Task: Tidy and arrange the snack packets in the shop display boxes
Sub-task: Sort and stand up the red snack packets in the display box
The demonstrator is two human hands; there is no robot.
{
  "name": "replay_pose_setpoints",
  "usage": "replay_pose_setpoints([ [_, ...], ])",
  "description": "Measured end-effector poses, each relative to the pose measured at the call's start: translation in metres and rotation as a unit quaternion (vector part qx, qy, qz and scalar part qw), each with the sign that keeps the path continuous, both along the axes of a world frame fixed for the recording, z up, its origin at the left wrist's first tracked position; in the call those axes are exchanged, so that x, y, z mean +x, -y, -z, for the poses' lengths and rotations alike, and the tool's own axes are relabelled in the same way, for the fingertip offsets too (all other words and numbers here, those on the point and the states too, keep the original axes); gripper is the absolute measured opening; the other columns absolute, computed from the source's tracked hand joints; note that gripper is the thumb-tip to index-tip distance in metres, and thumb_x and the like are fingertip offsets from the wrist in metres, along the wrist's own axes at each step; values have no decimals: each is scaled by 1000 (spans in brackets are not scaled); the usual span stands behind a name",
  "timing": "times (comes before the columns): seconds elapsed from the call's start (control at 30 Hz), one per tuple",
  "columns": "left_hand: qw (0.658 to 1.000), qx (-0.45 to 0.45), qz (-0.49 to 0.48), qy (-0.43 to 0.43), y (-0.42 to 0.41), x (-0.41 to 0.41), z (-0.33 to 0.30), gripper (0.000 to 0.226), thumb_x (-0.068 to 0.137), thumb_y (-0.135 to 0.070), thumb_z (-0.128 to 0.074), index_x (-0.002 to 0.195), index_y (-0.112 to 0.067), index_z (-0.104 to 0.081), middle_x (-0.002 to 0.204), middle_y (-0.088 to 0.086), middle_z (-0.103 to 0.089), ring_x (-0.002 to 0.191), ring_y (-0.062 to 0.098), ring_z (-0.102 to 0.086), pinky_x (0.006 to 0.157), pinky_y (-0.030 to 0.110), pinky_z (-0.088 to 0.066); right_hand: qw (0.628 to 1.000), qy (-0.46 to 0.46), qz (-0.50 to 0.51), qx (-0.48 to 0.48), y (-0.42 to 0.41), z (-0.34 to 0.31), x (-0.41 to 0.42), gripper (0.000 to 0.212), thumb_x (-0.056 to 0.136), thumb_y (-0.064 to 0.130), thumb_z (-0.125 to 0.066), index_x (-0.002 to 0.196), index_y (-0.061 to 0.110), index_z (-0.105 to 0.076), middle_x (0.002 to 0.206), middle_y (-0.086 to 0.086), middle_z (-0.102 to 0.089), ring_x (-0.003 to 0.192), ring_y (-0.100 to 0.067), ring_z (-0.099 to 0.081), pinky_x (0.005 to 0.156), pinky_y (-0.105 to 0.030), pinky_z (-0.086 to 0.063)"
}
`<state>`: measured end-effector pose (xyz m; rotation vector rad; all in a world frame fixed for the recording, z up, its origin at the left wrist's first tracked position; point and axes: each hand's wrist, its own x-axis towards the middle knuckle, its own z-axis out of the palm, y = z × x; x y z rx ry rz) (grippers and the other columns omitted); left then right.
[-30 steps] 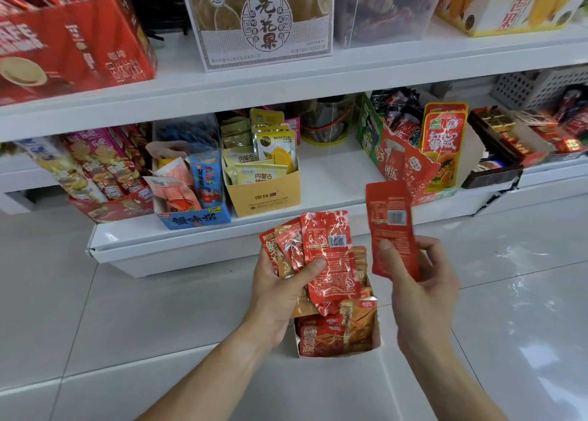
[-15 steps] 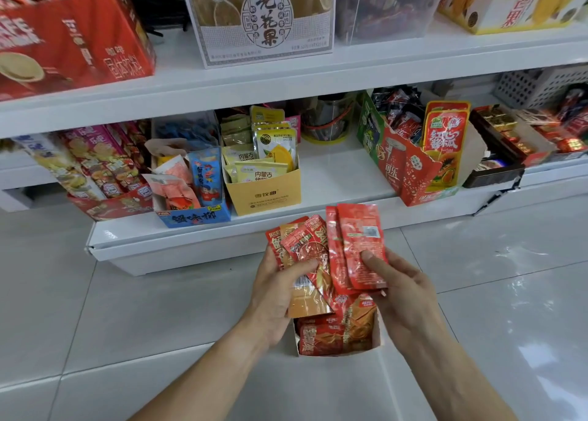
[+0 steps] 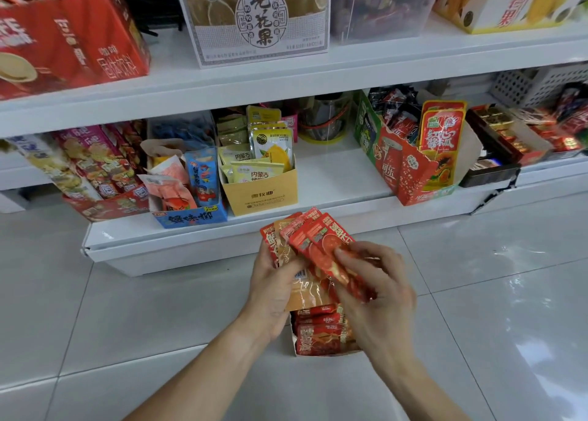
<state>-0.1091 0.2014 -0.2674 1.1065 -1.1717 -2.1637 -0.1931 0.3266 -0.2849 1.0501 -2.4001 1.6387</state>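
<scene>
- Fingers point(image 3: 288, 266) of my left hand point(image 3: 273, 296) curl around a fan of red and orange snack packets point(image 3: 305, 245), holding them upright.
- My right hand point(image 3: 378, 290) pinches the front red packet point(image 3: 331, 258) of this fan between thumb and fingers.
- Below both hands I see a small display box point(image 3: 321, 338) on the floor tiles point(image 3: 127, 309), with more red packets inside.
- Behind, the low white shelf point(image 3: 334, 179) carries a yellow box point(image 3: 264, 194) and a blue box point(image 3: 191, 218).
</scene>
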Motion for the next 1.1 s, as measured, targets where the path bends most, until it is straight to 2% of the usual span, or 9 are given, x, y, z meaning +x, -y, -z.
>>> replay_pose_setpoints([
  [0.1,1000,2,-11,0,1,2,2,44,84,4,-69,118,-24,-62,100,6,-78,87,25,-76,65,36,-59,997,18,-42,55,-2,0,3,44,74,56,-79,113,36,-75,136,9,-49,130,-12,-44,102,-21,-41],
  [0.2,1000,11,-13,-5,2,4,3,47,83,3,-70,120,-25,-61,100,5,-78,87,24,-76,65,36,-59,993,56,-77,63,-4,1,-6,24,89,40,-73,113,44,-73,148,11,-37,140,-9,-35,105,-33,-44],
  [0.3,1000,20,-20,-4,1,3,3,43,83,-1,-72,116,-29,-64,101,5,-77,86,24,-76,68,38,-59,991,73,-83,76,-3,-2,-18,43,84,23,-80,121,40,-68,141,16,-43,129,2,-44,99,-31,-51],
  [0.43,1000,18,-24,-4,3,2,3,42,84,-3,-72,116,-28,-64,105,6,-77,93,29,-75,76,46,-58,981,141,-46,126,0,-10,-27,87,71,41,-87,145,34,-42,130,20,-51,112,7,-53,92,-25,-50],
  [0.53,999,9,-35,-7,2,1,3,44,86,-3,-70,121,-28,-62,106,6,-76,94,28,-75,75,45,-59,976,162,-27,143,0,-15,-27,74,66,50,-88,130,39,-54,114,26,-59,99,5,-60,87,-36,-58],
  [0.73,996,-11,-80,-28,-5,-4,3,46,90,0,-67,124,-29,-59,105,1,-76,88,19,-76,65,38,-59,968,217,-61,113,3,-16,-17,65,65,51,-88,122,49,-57,109,24,-66,96,-4,-68,80,-36,-60],
  [0.8,995,-25,-89,-24,-5,-4,1,47,90,-2,-69,125,-31,-59,105,-2,-76,93,18,-75,72,41,-59,948,297,-83,72,1,-18,-17,56,73,33,-88,120,47,-62,103,22,-70,92,-6,-71,76,-32,-60],
  [0.9,994,-48,-95,-20,-3,-4,-1,49,86,-4,-74,124,-30,-58,105,-3,-76,93,16,-75,73,39,-59,870,484,-91,-36,-2,-23,-21,49,79,9,-80,120,32,-68,102,5,-76,89,-20,-75,73,-39,-61],
  [1.1,991,-85,-99,6,-4,-7,-1,53,78,-10,-83,120,-33,-59,105,-9,-76,93,9,-74,70,31,-59,816,569,-22,-102,-2,-20,-25,36,78,12,-78,112,3,-69,100,-14,-77,86,-30,-76,68,-38,-58],
])
